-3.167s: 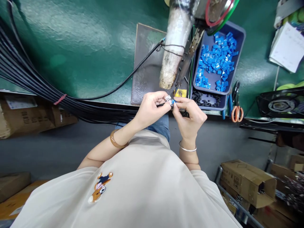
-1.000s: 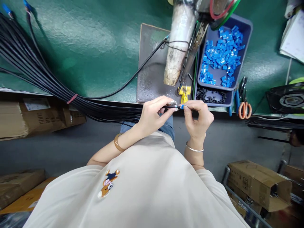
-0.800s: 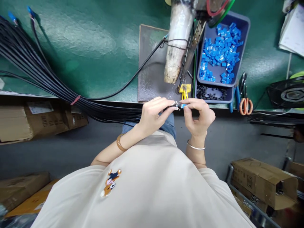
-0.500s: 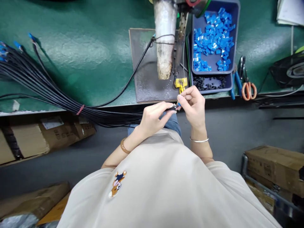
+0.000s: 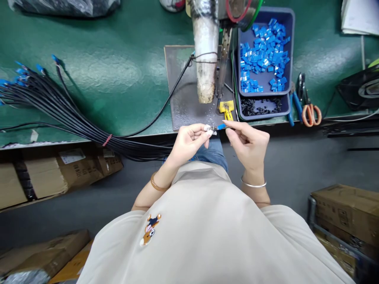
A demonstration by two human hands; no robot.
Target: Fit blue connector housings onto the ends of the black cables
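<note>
My left hand (image 5: pixel 189 141) is closed in a pinch near the table's front edge, on the end of a black cable. Between the hands a small blue connector (image 5: pixel 221 126) shows at that end, with thin wires beside it. My right hand (image 5: pixel 248 142) pinches the far side of the blue connector, its fingertips covering part of it. A bundle of black cables (image 5: pixel 139 148) runs left from under my left hand, tied with a red band (image 5: pixel 107 140), its blue-tipped ends fanned over the table. Just above the hands stands a yellow clip-like tool (image 5: pixel 227 110).
A grey bin (image 5: pixel 291 51) of blue connectors overlaps another bin (image 5: pixel 286 110) with small black parts. Blue-handled pliers (image 5: pixel 291 114) and orange-handled scissors (image 5: pixel 311 114) lie to their right. A white-wrapped tube (image 5: pixel 204 59) hangs over a dark board (image 5: pixel 183 106). Cardboard boxes (image 5: pixel 74 169) sit below the table.
My right hand has moved slightly right and turned flatter, and the blue connector shows more plainly between the hands. The whole view has shifted a little.
</note>
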